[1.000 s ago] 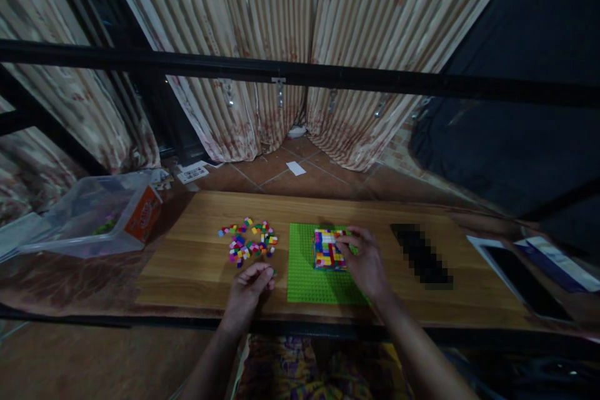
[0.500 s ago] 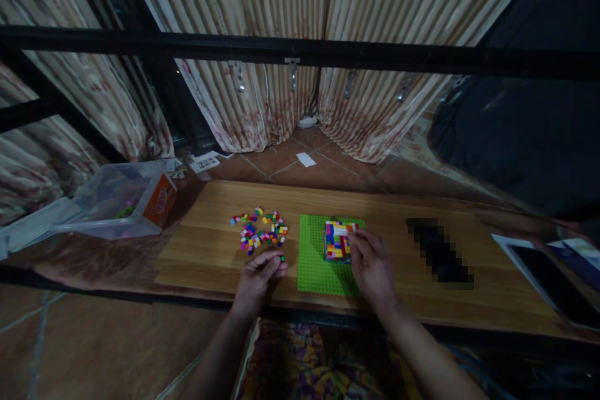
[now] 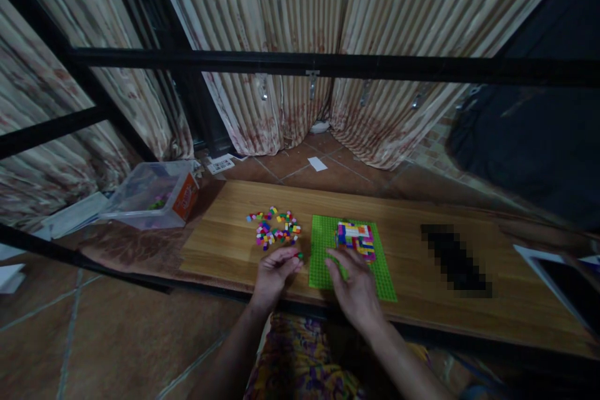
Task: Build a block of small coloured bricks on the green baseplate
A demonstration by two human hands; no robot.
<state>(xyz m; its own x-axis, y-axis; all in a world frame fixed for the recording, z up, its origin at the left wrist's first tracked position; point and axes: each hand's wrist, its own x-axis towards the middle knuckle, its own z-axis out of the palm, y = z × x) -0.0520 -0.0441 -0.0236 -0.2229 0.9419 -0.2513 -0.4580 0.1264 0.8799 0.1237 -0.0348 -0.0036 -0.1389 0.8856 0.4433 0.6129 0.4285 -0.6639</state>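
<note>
Between the thumb and fingers of my left hand (image 3: 277, 270) is a small green toy brick (image 3: 300, 255), with a bit of red beside it. My right hand (image 3: 354, 281) hovers over the green baseplate (image 3: 321, 262), thumb and fingers apart, and nothing shows in its grasp. A block of coloured bricks (image 3: 351, 232) is built up on the baseplate; my right hand's fingers cover its near left part. Just beyond my left hand, a loose pile of small coloured bricks (image 3: 276, 234) lies on the wooden board.
On the left stands a clear plastic box (image 3: 145, 215) with an orange label and some coloured pieces inside. A blurred-out dark object (image 3: 454, 259) lies on the wooden board (image 3: 403, 287) to the right. Farther right is a dark flat device (image 3: 562, 281).
My right hand has come off the brick build and moved left and toward me, its fingers opening. My left hand still pinches the green brick. The whole view has shifted slightly.
</note>
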